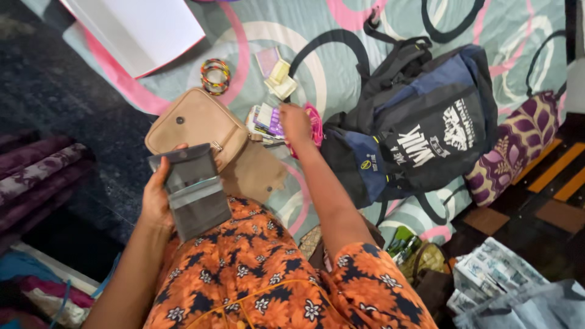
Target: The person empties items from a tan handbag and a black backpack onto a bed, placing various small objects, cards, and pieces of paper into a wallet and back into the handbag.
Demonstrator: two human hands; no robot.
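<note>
Head view: our left hand [156, 198] grips the open grey wallet [194, 190] at 9 o'clock, fingers wrapped behind it; our right hand [295, 123] closes on the card stack [266, 119] at 12; we keep the wallet's slots gaping, steady

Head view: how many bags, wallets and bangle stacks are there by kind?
Backpack: 1
Tan handbag: 1
Grey wallet, held open in the left hand: 1
Bangle stack: 1
Total: 4
</note>
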